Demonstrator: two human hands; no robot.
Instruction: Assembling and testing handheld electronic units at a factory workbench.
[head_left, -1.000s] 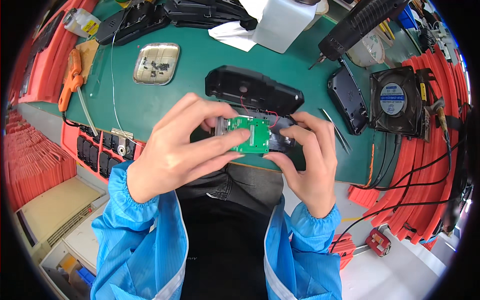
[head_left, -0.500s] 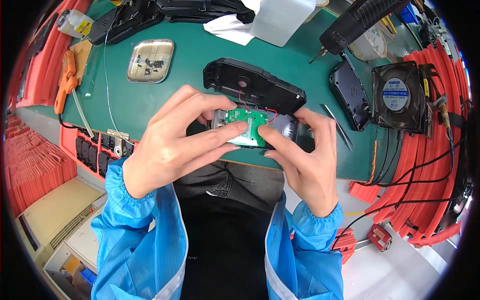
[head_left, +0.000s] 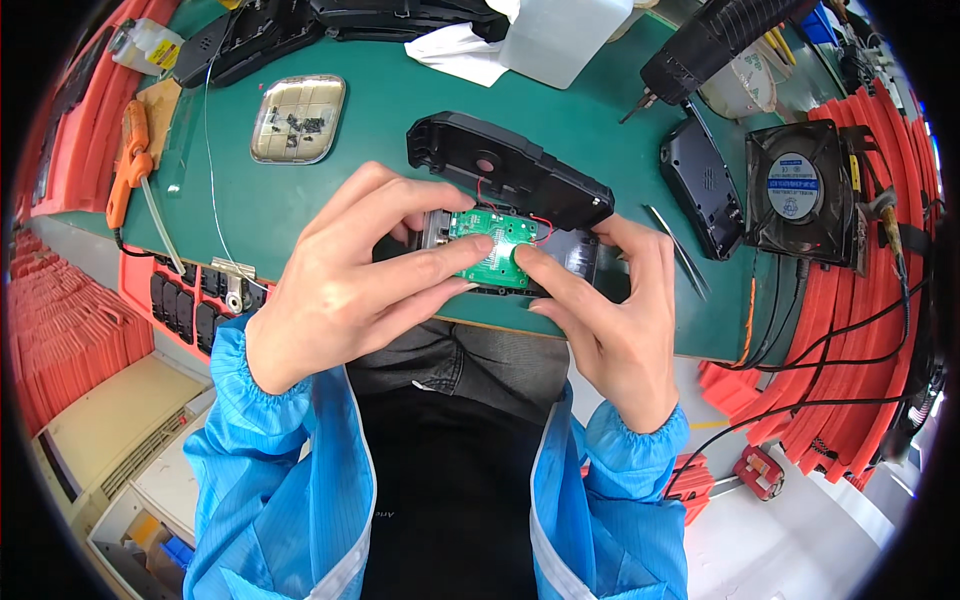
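A green circuit board (head_left: 497,276) lies in a black plastic housing half (head_left: 574,256) near the table's front edge. My left hand (head_left: 345,275) presses a fingertip on the board's face, its other fingers gripping around the board and the housing's left end. From the right, my right hand (head_left: 625,320) sets one fingertip on the board's right edge and wraps the rest about the housing. Behind stands the tilted black cover half (head_left: 530,172), joined to the board by thin red wires (head_left: 543,221). Fingers cover part of the board.
A metal dish (head_left: 297,120) with small black parts sits at the back left. Tweezers (head_left: 678,252), another black housing (head_left: 702,180) and a fan (head_left: 797,190) lie to the right. An electric screwdriver (head_left: 690,65) hangs overhead. An orange glue gun (head_left: 132,165) rests at left.
The board has tilted slightly, and its face shows brighter and a little more fully between my fingers. Both hands keep nearly the same place.
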